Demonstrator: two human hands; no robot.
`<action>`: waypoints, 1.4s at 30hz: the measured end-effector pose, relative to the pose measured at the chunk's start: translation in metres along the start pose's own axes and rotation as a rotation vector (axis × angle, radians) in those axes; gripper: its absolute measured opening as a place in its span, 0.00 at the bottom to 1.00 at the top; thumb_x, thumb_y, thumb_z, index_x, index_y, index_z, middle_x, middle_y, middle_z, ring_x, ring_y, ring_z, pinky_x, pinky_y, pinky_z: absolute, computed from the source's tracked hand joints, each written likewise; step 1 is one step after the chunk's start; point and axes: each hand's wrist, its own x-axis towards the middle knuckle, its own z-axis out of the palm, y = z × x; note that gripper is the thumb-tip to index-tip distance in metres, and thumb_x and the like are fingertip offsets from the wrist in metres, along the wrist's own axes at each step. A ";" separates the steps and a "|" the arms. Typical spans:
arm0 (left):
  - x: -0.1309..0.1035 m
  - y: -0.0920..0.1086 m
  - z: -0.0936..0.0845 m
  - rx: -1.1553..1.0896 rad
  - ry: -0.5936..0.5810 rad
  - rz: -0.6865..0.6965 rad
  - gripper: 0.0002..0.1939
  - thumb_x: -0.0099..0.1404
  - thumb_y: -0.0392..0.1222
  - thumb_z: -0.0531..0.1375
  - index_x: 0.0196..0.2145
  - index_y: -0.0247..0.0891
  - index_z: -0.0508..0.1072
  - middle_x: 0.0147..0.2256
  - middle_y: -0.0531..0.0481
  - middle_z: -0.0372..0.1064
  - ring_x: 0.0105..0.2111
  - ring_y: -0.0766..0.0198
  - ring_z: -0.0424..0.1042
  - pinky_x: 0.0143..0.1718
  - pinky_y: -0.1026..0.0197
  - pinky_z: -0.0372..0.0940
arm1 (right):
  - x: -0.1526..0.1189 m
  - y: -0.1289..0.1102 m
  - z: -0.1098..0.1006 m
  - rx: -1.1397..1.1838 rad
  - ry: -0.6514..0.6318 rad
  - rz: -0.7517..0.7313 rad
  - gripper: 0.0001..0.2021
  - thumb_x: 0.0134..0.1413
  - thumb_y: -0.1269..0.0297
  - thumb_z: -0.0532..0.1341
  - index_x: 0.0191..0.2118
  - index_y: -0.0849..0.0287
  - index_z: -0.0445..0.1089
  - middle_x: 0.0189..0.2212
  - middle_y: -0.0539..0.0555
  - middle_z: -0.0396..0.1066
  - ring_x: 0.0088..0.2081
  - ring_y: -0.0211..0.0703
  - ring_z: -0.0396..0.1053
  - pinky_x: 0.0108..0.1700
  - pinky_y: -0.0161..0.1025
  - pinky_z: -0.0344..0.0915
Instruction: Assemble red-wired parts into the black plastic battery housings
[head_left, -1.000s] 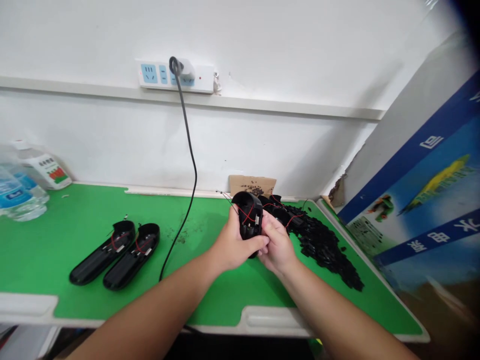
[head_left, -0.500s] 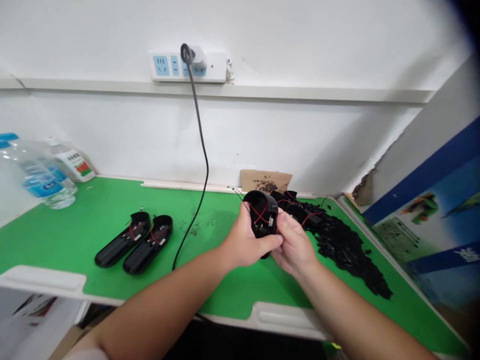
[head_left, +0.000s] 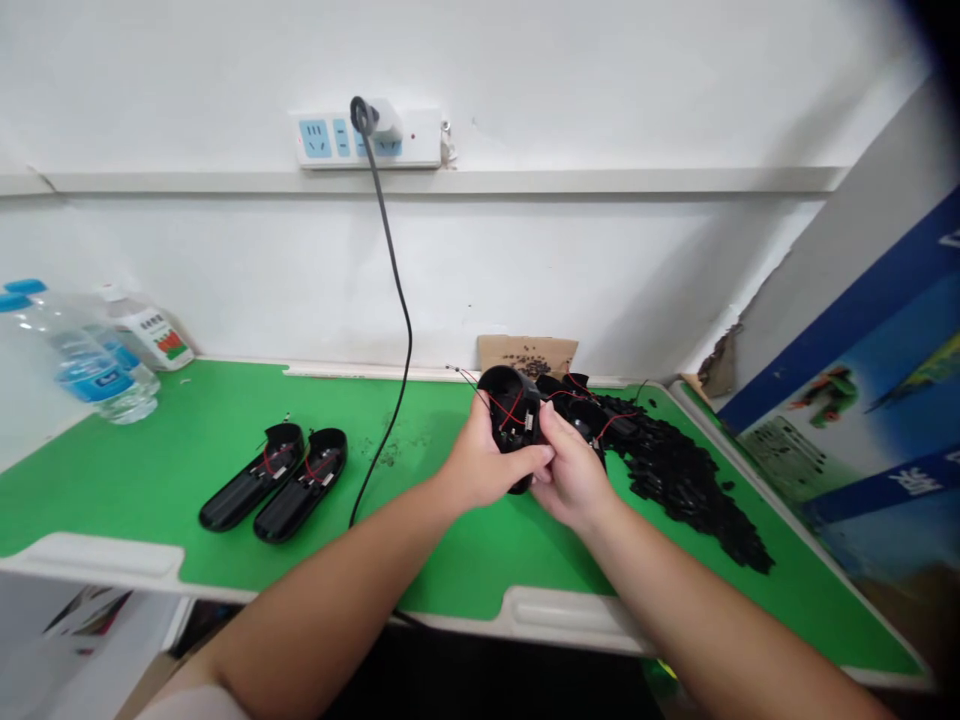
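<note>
A black plastic housing [head_left: 504, 385] with thin red and black wires and a small white connector inside is held up over the table. My left hand [head_left: 484, 460] is closed around its left side, thumb across the lower front. My right hand [head_left: 571, 462] grips its right edge, the fingertips close to the left thumb; whether a small part sits between them is hidden. On the left of the table lie two similar housings, one [head_left: 251, 480] beside the other [head_left: 304, 488], both wired. More black wired parts [head_left: 574, 390] rest just behind my right hand.
A heap of small black pieces [head_left: 682, 480] spreads along the right of the green table [head_left: 420, 540]. Behind stands a piece of cardboard [head_left: 495, 350] with small dark bits. A black cable [head_left: 401, 290] hangs from the power strip [head_left: 420, 140] across the table. Bottles [head_left: 97, 370] stand at the left.
The whole view has shifted slightly. The housing is tilted a little differently, and my right hand's fingers have moved slightly along its edge. Both hands keep their hold.
</note>
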 end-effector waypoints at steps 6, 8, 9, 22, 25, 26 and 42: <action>0.001 -0.001 -0.004 0.189 0.056 -0.020 0.36 0.49 0.40 0.69 0.53 0.37 0.59 0.45 0.43 0.70 0.44 0.55 0.71 0.48 0.50 0.66 | 0.004 -0.002 0.001 0.039 -0.028 0.029 0.21 0.46 0.46 0.67 0.38 0.58 0.71 0.17 0.44 0.64 0.12 0.26 0.44 0.12 0.27 0.46; 0.001 0.001 -0.006 0.276 0.089 -0.024 0.35 0.48 0.40 0.69 0.52 0.37 0.61 0.44 0.44 0.71 0.42 0.55 0.72 0.45 0.51 0.67 | 0.004 -0.002 0.001 0.037 -0.049 0.038 0.20 0.47 0.46 0.67 0.38 0.57 0.71 0.17 0.44 0.64 0.12 0.27 0.46 0.12 0.28 0.50; 0.001 0.002 -0.007 0.313 0.106 -0.026 0.34 0.48 0.40 0.69 0.52 0.37 0.61 0.43 0.44 0.72 0.41 0.55 0.72 0.43 0.52 0.68 | 0.005 -0.003 0.000 0.035 -0.059 0.036 0.19 0.47 0.46 0.67 0.37 0.57 0.71 0.17 0.44 0.63 0.12 0.28 0.48 0.13 0.28 0.51; -0.003 0.001 -0.008 0.601 0.209 0.010 0.34 0.54 0.46 0.64 0.56 0.39 0.58 0.41 0.42 0.73 0.38 0.51 0.74 0.37 0.53 0.67 | 0.005 0.000 -0.008 -0.551 0.077 -0.382 0.08 0.50 0.60 0.67 0.26 0.57 0.73 0.18 0.48 0.64 0.21 0.37 0.59 0.22 0.33 0.59; -0.003 0.002 -0.009 0.661 0.196 0.029 0.33 0.56 0.46 0.62 0.57 0.39 0.57 0.43 0.41 0.72 0.40 0.49 0.73 0.39 0.51 0.66 | 0.001 -0.004 -0.006 -0.747 0.038 -0.555 0.06 0.51 0.67 0.64 0.24 0.56 0.72 0.20 0.48 0.64 0.24 0.38 0.60 0.27 0.35 0.61; -0.003 0.003 -0.010 0.677 0.186 0.040 0.33 0.57 0.46 0.62 0.57 0.39 0.57 0.44 0.40 0.72 0.41 0.49 0.73 0.40 0.50 0.66 | 0.000 -0.005 -0.006 -0.799 0.023 -0.582 0.06 0.51 0.68 0.63 0.25 0.56 0.71 0.19 0.48 0.63 0.24 0.38 0.60 0.27 0.35 0.61; -0.003 0.022 -0.017 0.615 0.111 0.257 0.17 0.58 0.38 0.59 0.47 0.41 0.68 0.38 0.51 0.74 0.36 0.64 0.73 0.40 0.63 0.67 | -0.004 -0.024 -0.010 -1.248 -0.107 -0.917 0.05 0.56 0.72 0.57 0.33 0.60 0.70 0.21 0.47 0.65 0.21 0.33 0.60 0.24 0.31 0.59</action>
